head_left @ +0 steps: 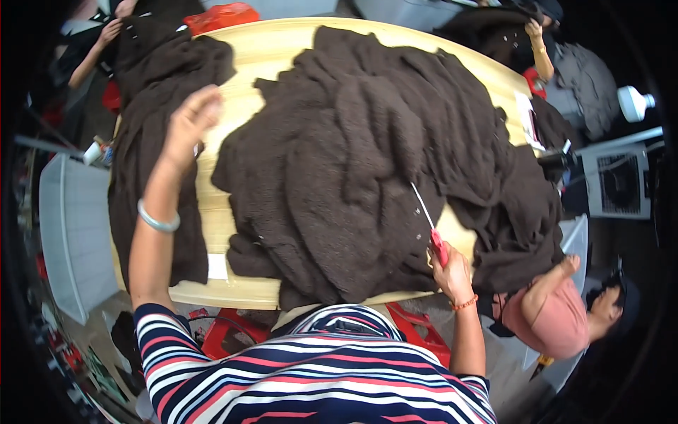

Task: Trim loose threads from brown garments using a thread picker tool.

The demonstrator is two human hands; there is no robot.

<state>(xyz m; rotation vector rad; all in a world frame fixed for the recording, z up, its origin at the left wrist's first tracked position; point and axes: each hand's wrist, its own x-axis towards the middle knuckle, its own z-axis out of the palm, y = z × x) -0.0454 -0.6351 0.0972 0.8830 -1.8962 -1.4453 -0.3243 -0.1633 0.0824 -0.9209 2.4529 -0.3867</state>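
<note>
A large heap of dark brown fleecy cloth point(339, 162) lies in folds across the middle of the table. In my right hand point(455, 275) is a pair of red-handled scissors point(439, 247), gripped by the handle. Their slim metal blades look closed and point away from me, with the tip against the brown cloth. My left hand point(192, 124) is raised at the left, between the heap and a second strip of brown cloth point(159, 205). Its fingers are stretched out, slightly blurred, and nothing shows in them.
The pale wooden table point(244, 292) carries small white scraps and a white paper point(217, 267) near its front edge. Red stools point(236, 332) stand below. A co-worker in pink point(547, 318) sits at the right; others handle cloth at the far corners. A white bin point(67, 240) stands left.
</note>
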